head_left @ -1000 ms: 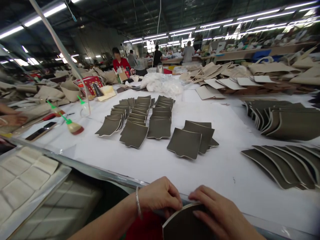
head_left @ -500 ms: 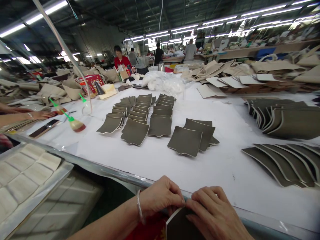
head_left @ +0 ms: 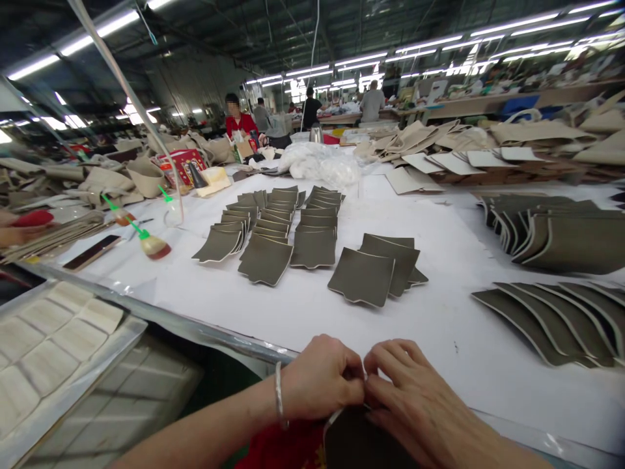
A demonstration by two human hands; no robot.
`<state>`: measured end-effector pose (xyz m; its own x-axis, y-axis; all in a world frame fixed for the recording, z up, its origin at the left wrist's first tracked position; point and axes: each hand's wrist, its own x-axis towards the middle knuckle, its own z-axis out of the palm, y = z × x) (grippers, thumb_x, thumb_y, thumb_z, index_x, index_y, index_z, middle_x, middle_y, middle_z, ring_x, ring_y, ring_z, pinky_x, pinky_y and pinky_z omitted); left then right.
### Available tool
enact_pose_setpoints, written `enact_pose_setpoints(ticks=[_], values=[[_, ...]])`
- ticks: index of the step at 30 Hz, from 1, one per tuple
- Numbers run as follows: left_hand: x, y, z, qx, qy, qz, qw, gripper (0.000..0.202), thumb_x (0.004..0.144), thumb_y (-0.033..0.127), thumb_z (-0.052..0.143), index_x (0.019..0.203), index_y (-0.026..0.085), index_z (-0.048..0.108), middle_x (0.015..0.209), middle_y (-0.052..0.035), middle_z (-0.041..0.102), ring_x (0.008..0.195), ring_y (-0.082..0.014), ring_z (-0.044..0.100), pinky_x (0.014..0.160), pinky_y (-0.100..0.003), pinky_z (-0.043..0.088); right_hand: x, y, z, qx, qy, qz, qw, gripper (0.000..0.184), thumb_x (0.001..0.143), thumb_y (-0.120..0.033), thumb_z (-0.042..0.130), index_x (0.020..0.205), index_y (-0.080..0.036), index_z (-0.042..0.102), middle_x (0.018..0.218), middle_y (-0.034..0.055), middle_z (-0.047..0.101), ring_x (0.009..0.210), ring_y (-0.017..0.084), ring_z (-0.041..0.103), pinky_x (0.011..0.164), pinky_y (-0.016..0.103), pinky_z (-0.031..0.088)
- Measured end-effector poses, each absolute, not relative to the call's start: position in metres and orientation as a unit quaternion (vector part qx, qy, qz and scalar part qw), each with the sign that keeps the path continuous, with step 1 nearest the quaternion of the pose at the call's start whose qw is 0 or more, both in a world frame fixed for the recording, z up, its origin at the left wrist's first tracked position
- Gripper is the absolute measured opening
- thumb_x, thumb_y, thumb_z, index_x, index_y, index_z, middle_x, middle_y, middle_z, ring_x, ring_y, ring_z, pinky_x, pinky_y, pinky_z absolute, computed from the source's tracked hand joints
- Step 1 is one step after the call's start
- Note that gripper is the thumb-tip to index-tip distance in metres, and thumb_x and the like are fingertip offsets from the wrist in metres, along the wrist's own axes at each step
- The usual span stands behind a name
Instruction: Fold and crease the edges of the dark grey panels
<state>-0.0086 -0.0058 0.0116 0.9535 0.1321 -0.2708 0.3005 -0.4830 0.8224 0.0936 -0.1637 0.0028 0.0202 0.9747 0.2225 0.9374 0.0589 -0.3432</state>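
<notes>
At the table's near edge, my left hand (head_left: 325, 376), with a silver bangle on the wrist, pinches the top edge of a dark olive leather-like panel (head_left: 364, 440). My right hand (head_left: 410, 391) meets it there, its fingers closed on the same edge and lying over the panel's right side. The fingertips almost touch, and they hide the pinched spot. Pale edging runs along the panel's left side. Beyond my hands, a small group of similar panels (head_left: 361, 277) lies overlapped on the white table (head_left: 293, 309).
Rows of matching panels (head_left: 266, 257) lie mid-table, with fanned stacks (head_left: 551, 319) at the right. Green-tipped glue bottles (head_left: 155, 246) stand left, near a co-worker's hand (head_left: 12, 228). A tray of pale pieces (head_left: 53, 339) sits lower left. Plastic bags (head_left: 317, 163) lie farther back.
Both my hands have risen slightly and drawn closer together at the panel's edge. At the far left, the co-worker's hand has shifted left and a red object now shows there.
</notes>
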Motion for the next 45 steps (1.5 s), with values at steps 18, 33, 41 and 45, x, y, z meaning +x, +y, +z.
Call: enact_pose_setpoints(ticks=[18, 33, 41, 45], values=[[-0.059, 0.003, -0.018, 0.762, 0.086, -0.175, 0.617, 0.032, 0.089, 0.038, 0.052, 0.102, 0.013, 0.070, 0.077, -0.0005, 0.060, 0.071, -0.0122, 0.050, 0.065, -0.019, 0.037, 0.055, -0.193, -0.039, -0.703, -0.633, 0.119, 0.303, 0.019, 0.089, -0.007, 0.047, 0.097, -0.024, 0.046, 0.096, 0.0022, 0.061, 0.087, 0.018, 0.059, 0.079, 0.030, 0.050], [-0.064, -0.014, -0.014, 0.794, 0.119, -0.140, 0.580, 0.019, 0.075, 0.015, 0.058, 0.085, 0.018, 0.075, 0.066, 0.0048, 0.056, 0.066, -0.0096, 0.051, 0.062, -0.017, 0.034, 0.054, -0.193, -0.036, -0.746, -0.608, 0.110, 0.250, 0.017, 0.092, -0.008, 0.046, 0.086, -0.024, 0.044, 0.082, -0.0018, 0.060, 0.075, 0.019, 0.055, 0.070, 0.033, 0.040], [-0.062, -0.022, -0.018, 0.802, 0.135, -0.118, 0.569, 0.016, 0.074, 0.014, 0.062, 0.083, 0.020, 0.075, 0.073, 0.0049, 0.062, 0.070, -0.0099, 0.054, 0.064, -0.019, 0.035, 0.056, -0.194, -0.028, -0.747, -0.585, 0.164, 0.270, 0.021, 0.091, -0.005, 0.048, 0.080, -0.023, 0.044, 0.082, -0.0022, 0.059, 0.077, 0.018, 0.054, 0.074, 0.033, 0.038], [-0.058, -0.028, -0.020, 0.800, 0.138, -0.106, 0.574, 0.016, 0.076, 0.013, 0.062, 0.082, 0.020, 0.075, 0.073, 0.0043, 0.061, 0.072, -0.0098, 0.055, 0.064, -0.020, 0.034, 0.059, -0.198, -0.021, -0.759, -0.546, 0.227, 0.274, 0.019, 0.089, -0.005, 0.051, 0.081, -0.022, 0.048, 0.083, -0.0023, 0.060, 0.077, 0.017, 0.053, 0.073, 0.030, 0.040]])
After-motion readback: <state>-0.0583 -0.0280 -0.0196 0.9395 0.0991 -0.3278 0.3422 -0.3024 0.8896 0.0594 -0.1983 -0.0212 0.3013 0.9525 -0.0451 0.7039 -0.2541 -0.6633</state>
